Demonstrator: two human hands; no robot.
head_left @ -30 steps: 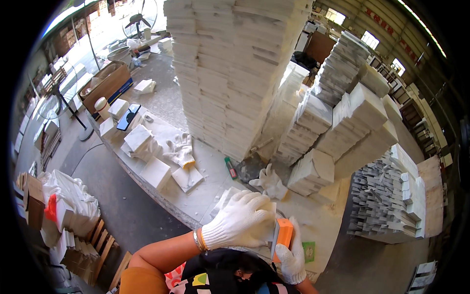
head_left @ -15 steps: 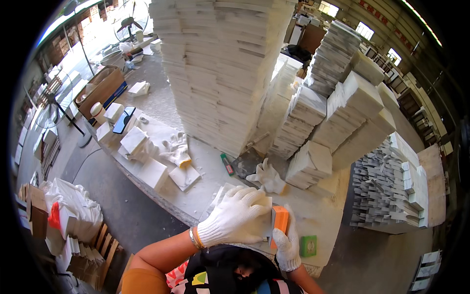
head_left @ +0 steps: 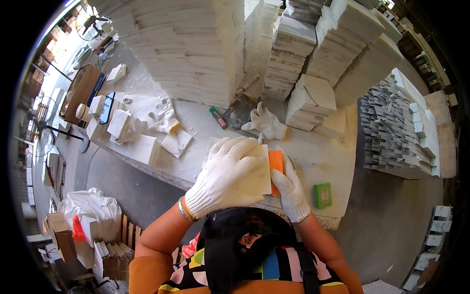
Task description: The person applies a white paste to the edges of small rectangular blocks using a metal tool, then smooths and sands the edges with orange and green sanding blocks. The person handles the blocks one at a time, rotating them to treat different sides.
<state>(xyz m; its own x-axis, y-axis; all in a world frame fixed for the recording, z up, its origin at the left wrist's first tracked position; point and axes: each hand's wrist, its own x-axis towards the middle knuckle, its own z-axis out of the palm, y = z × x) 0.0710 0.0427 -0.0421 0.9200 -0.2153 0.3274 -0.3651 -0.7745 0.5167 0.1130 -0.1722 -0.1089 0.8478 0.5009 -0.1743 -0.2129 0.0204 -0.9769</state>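
In a white knitted glove, my left hand [head_left: 227, 171] lies over a flat white stone tile [head_left: 265, 188], with its fingers bent across the top and gripping it. My right hand [head_left: 292, 188], gloved as well, closes its thumb and fingers around an orange rectangular block [head_left: 276, 166]. That block meets the tile's right edge. Part of another white piece [head_left: 209, 147] shows beyond my left hand. Farther off on the table lie a loose white glove [head_left: 266, 123] and a small green-and-red box [head_left: 218, 118].
A green block [head_left: 322, 195] sits right of my right hand. Tall tile stacks [head_left: 186, 54] rise at the table's far side, with more stacks [head_left: 310, 104] to the right. At left are another glove [head_left: 164, 116], loose tiles [head_left: 177, 143] and a phone [head_left: 106, 108].
The view has tilted downward, showing more of my body. The orange block has turned from a slanted pose to lie more squarely along the tile's edge. Both hands keep their grips.
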